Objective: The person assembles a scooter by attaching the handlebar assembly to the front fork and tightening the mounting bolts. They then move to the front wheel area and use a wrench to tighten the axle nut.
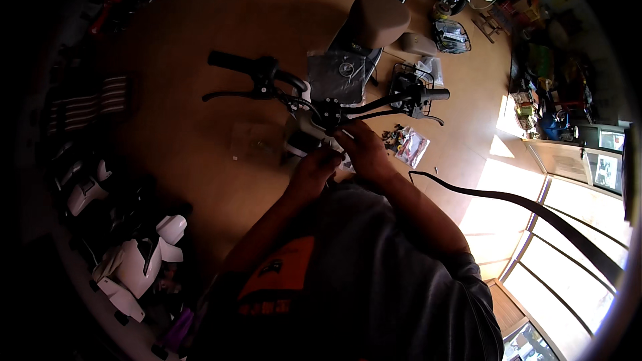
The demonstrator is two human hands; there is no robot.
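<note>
Closest in, both hands meet at the middle of the handlebar point(328, 103), right below the person's chest. The left hand point(313, 172) is curled shut on something small and pale by the stem; what exactly, I cannot tell. The right hand point(364, 150) is closed too, fingertips pinching at the same spot, touching the bar's centre clamp. Two black grips, one at each end, and two brake levers, one under each grip. Just beyond, one plastic-wrapped display point(338, 75) sits above the bar. Right of the hands, one small bag of parts point(409, 146) lies on the wooden floor point(194, 127). Farther off, one tan saddle point(376, 19).
</note>
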